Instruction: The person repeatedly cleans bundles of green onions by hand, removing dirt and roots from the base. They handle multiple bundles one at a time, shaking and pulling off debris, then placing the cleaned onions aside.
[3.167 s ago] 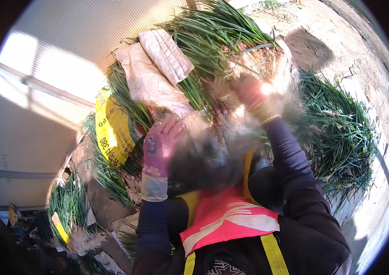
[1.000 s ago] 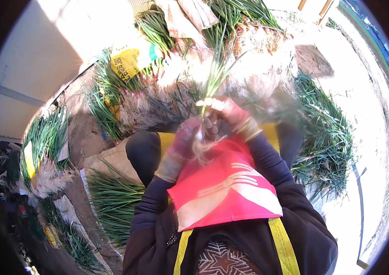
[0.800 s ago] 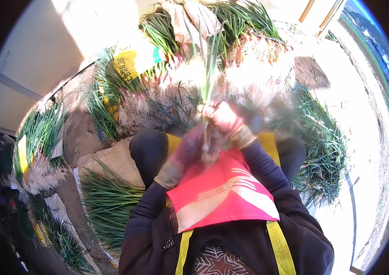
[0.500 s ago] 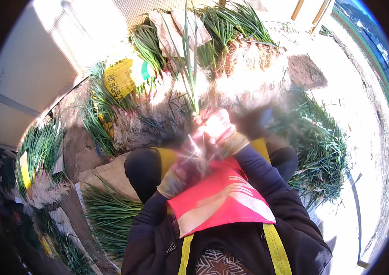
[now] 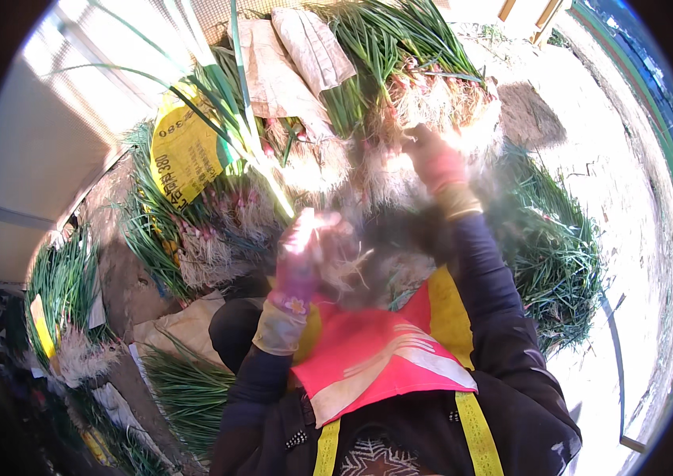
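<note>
Lower left, a tan sheet (image 5: 185, 325) on the ground, partly under loose green leaves (image 5: 189, 389). Further up, a yellow printed sack (image 5: 178, 159), laid flat across the leaves of a bundle with pale roots. Right of that, folded cream sacks (image 5: 314, 51), one beside the other, draped over more green leaves.

Around these, at far left, a smaller bundle (image 5: 67, 278), tops upward, roots below, with a yellow strip (image 5: 43, 327) along its side. Behind, a pale wall panel (image 5: 43, 143). In the middle, a pink apron (image 5: 384, 357) over the lap. Past the cream sacks, a broad bundle (image 5: 404, 40), tops to the upper left, with pale roots (image 5: 431, 99) on the near side. At right, a heap of dark green tops (image 5: 558, 254) on sunlit ground.

Clasped near its base in the flower-patterned, pink-gloved left hand (image 5: 304, 246), a green onion (image 5: 274, 186), fanned up and leftward, partly in front of the yellow printed sack. Stretched forward, gloved too, the right hand (image 5: 435, 163), close to the broad bundle's roots; too blurred at the fingers, so cannot tell if gripping them or merely beside.
</note>
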A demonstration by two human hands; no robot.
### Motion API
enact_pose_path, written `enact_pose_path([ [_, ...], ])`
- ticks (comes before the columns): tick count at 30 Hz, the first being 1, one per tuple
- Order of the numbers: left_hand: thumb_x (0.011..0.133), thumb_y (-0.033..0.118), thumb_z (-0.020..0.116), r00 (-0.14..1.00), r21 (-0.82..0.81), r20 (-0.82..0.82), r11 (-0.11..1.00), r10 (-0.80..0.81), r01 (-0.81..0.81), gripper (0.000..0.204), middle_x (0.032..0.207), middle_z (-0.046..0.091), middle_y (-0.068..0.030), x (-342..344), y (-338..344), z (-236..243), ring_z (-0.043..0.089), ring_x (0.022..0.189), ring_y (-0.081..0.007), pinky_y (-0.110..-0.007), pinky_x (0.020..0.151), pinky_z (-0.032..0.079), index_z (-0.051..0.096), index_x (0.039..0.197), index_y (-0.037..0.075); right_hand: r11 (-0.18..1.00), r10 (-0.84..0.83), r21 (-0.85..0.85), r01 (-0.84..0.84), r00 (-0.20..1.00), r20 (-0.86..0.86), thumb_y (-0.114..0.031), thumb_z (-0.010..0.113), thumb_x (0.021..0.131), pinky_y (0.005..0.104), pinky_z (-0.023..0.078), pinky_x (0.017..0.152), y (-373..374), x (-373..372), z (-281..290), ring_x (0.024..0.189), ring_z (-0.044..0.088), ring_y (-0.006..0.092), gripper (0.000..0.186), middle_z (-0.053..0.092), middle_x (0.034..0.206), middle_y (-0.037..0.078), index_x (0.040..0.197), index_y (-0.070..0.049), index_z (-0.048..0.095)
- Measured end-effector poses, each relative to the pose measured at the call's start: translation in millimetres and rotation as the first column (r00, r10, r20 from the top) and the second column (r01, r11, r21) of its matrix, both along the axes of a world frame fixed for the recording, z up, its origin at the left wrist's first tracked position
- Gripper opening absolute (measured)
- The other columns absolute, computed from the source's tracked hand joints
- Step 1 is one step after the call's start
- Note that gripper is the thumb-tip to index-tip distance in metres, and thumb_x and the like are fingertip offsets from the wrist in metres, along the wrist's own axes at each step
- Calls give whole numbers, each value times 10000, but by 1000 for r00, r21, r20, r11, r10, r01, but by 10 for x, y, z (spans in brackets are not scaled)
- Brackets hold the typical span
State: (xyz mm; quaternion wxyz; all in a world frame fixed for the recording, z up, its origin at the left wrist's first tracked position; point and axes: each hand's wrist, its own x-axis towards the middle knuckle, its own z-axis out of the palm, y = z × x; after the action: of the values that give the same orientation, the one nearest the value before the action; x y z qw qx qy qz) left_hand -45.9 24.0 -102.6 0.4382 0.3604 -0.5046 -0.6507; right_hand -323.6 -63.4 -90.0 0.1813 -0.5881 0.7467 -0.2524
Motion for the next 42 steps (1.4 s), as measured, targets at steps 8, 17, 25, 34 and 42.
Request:
enact_pose_path([
  [8, 754, 251, 657, 973, -9, 204, 994, 108, -109, 552, 985, 575, -106, -89, -165, -850, 572, 878, -223, -319, 807, 465, 441, 1202, 12, 984, 21, 171, -41, 993, 119, -268, 521, 834, 342, 460, 735, -665, 162, 190, 816, 606, 248, 288, 642, 907, 142, 986, -47, 626],
  [17, 826, 189, 573, 998, 559, 27, 827, 55, -61, 303, 885, 625, -60, -304, -124, -359, 586, 740, -102, -210, 616, 467, 571, 1055, -9, 736, 676, -135, -664, 733, 80, -140, 591, 783, 296, 491, 719, 983, 981, -427, 751, 597, 221, 210, 614, 946, 121, 965, -40, 624],
  [25, 819, 186, 604, 986, 268, 165, 963, -22, -23, 193, 719, 587, 1, -380, 67, -575, 538, 619, -70, -206, 542, 425, 621, 917, 21, 920, 141, 135, -369, 630, 764, -162, 588, 804, 251, 468, 645, 932, 676, -386, 720, 575, 124, 265, 630, 848, 64, 997, 20, 600],
  [34, 817, 139, 581, 990, 156, 135, 988, -41, 20, 130, 743, 596, -33, -379, 285, -449, 567, 644, -94, -207, 551, 451, 586, 884, 27, 971, 236, -104, -213, 912, 335, -246, 534, 777, 396, 467, 630, 1020, 899, -650, 666, 589, 328, 233, 603, 704, 182, 777, -31, 623],
  [42, 838, 183, 549, 945, -89, 325, 996, 34, -5, 189, 723, 597, -70, -357, 299, -422, 577, 675, -136, -257, 625, 478, 581, 908, 12, 781, -2, 611, -126, 979, 204, -377, 473, 861, 393, 449, 656, 1024, 141, -916, 712, 593, 308, 397, 610, 753, 160, 895, -12, 628],
])
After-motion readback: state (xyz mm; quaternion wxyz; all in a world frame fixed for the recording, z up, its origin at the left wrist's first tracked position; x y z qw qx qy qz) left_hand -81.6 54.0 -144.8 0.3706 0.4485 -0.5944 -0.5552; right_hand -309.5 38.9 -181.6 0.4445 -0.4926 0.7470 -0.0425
